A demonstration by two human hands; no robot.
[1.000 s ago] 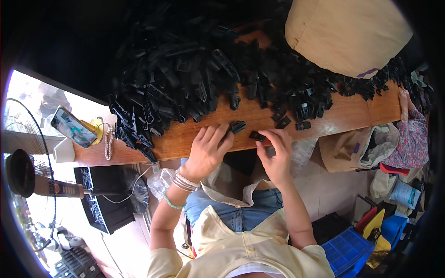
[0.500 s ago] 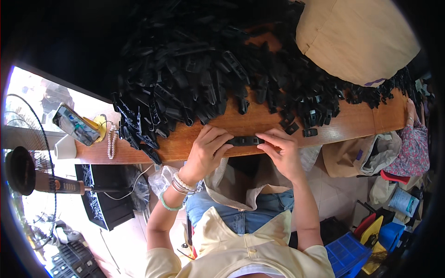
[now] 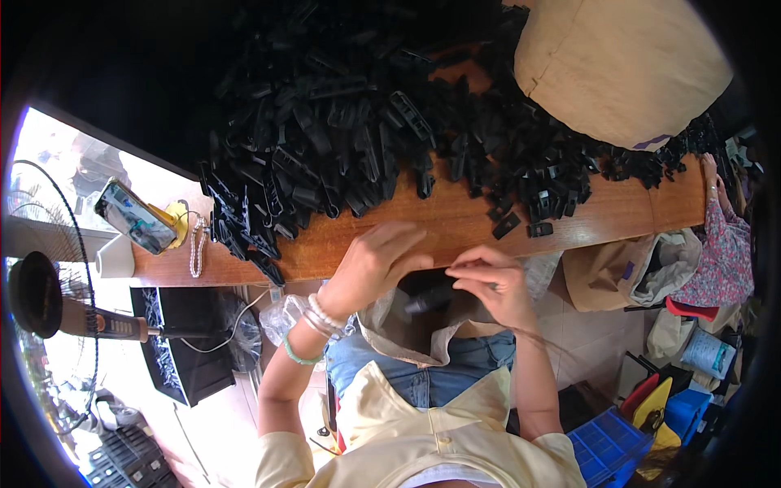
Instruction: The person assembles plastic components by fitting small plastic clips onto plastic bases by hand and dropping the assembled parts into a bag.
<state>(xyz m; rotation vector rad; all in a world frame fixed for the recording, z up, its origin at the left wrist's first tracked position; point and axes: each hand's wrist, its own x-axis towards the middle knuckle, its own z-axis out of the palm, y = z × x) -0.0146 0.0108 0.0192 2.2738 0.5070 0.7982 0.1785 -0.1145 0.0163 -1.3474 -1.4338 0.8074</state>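
Observation:
My left hand [image 3: 382,259] is over the table's front edge with its fingers stretched and apart, holding nothing. Facing it, my right hand [image 3: 495,283] has let go too, its fingers loosely bent and apart. Below and between them, a blurred black plastic piece [image 3: 429,299] is in the air over the mouth of a beige cloth bag [image 3: 399,346] on my lap. Long black plastic parts [image 3: 358,146] lie heaped beyond my left hand. Small black plastic parts [image 3: 541,191] are piled past my right hand.
A beige sack [image 3: 622,73] stands on the wooden table [image 3: 358,244] at the back right. At left are a phone [image 3: 134,215] on a stand, a beaded string [image 3: 196,248] and a fan [image 3: 37,293]. A co-worker's patterned sleeve [image 3: 720,252] shows at right.
Both hands have released the black plastic piece they held between them. It has dropped toward the bag, and my hands have opened.

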